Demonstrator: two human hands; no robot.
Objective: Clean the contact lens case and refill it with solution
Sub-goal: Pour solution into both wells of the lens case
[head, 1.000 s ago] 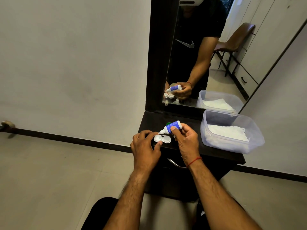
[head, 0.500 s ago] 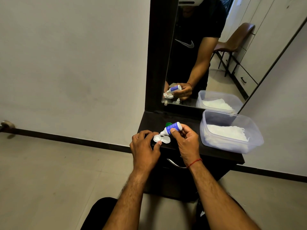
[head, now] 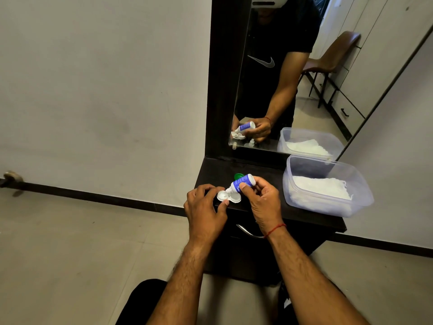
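A white contact lens case [head: 229,197] with two open wells lies on the dark dresser top [head: 262,202]. My left hand [head: 205,211] holds the case by its left well, thumb at the near rim and fingers curled over the far side. My right hand [head: 260,200] grips a small solution bottle [head: 241,182] with a blue label. The bottle is tilted, its white nozzle pointing down at the left well. A green cap [head: 238,176] lies just behind the bottle.
A clear plastic box [head: 328,186] holding white tissues stands at the right of the dresser top. A mirror [head: 281,78] rises behind, reflecting my hands. A metal drawer handle [head: 248,232] sits under the top's front edge. Grey floor lies to the left.
The bottle's nozzle has come down a little closer to the case's left well. Both hands have stayed almost in place.
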